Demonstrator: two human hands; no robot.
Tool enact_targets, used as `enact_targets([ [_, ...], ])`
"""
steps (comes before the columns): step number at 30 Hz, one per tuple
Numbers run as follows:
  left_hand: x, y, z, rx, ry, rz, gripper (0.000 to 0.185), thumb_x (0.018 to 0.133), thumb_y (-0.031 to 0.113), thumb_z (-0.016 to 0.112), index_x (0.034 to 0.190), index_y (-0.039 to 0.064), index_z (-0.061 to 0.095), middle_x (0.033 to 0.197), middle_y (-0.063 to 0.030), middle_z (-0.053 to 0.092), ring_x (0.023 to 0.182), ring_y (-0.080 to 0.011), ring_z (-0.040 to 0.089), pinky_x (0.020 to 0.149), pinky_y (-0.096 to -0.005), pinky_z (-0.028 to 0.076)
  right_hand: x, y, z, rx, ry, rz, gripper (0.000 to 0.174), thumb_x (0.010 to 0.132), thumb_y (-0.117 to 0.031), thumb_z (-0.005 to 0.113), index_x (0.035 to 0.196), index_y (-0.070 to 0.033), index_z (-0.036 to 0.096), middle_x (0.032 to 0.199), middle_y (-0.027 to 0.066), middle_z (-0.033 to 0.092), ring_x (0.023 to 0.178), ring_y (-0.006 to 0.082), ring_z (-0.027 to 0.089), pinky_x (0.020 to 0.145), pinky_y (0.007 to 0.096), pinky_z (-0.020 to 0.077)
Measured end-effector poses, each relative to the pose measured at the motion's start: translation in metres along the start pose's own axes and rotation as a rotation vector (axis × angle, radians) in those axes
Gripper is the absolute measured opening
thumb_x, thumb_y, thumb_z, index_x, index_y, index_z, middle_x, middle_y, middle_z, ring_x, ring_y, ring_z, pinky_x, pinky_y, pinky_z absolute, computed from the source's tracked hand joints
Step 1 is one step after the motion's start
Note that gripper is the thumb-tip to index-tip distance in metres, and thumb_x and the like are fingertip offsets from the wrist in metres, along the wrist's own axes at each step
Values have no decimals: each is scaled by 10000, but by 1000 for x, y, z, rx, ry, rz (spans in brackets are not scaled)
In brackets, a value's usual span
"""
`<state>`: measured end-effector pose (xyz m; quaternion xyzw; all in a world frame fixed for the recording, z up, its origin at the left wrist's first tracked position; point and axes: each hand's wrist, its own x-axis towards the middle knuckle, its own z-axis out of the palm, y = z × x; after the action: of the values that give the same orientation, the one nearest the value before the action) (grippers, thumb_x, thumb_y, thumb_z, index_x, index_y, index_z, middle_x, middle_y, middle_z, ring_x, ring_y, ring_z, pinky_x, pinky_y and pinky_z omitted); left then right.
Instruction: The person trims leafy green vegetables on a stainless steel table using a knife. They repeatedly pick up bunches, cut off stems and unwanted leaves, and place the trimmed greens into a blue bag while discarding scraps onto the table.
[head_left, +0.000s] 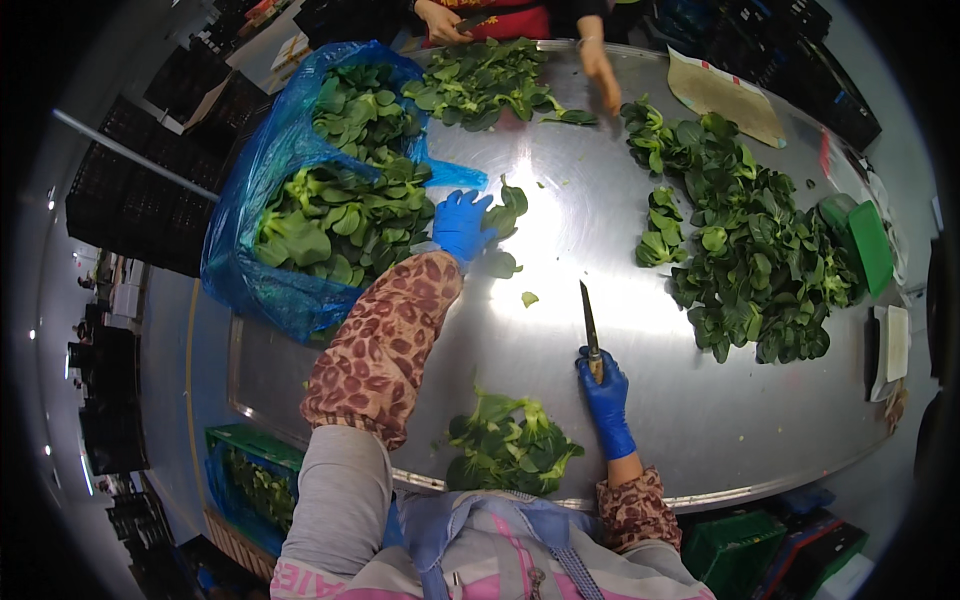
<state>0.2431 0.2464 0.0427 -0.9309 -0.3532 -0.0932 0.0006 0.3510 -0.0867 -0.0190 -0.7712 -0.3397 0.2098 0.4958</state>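
Note:
My left hand (460, 225), in a blue glove, is at the right edge of the blue plastic bag (251, 195) with its fingers spread, palm down. Loose green leaves (501, 217) lie right beside its fingers; whether it touches them is hard to tell. Leafy greens that look like bok choy (345, 217) fill the bag. My right hand (606, 390), gloved too, grips a knife (590, 322) by its handle, blade pointing away from me. Close to my body, a small pile of bok choy (514, 442) rests on the metal table (720, 405).
A large bok choy heap (757, 247) covers the table's right side, by a green plastic container (870, 247) and a scale-like device (889, 352). Across the table, a co-worker's hands (596, 71) are beside another pile (487, 82); one holds a knife. A green crate (255, 446) stands lower left.

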Motion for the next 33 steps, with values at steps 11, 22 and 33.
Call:
enact_targets([
  [11,-67,25,-20,-1331,-259,-604,323,821,320,656,958,29,635,873,-39,639,766,-122,584,657,-253,456,-1,-5,-2,-52,-30,8,241,825,-205,647,1037,-93,621,824,130,652,737,250,652,652,335,497],
  [22,-268,96,-85,-2223,-214,-1108,350,922,257,541,1184,28,511,1031,-25,593,823,-84,548,633,-199,445,-86,-64,-24,258,-459,180,451,799,-235,709,1200,-100,554,947,82,658,850,118,608,750,284,490],
  [33,-314,137,-98,-2027,-240,-822,400,883,245,604,1211,46,488,1071,-28,570,873,-105,543,680,-225,435,-114,-91,-3,260,-595,72,434,785,-226,720,1148,-44,565,974,86,638,870,146,592,789,293,473],
])
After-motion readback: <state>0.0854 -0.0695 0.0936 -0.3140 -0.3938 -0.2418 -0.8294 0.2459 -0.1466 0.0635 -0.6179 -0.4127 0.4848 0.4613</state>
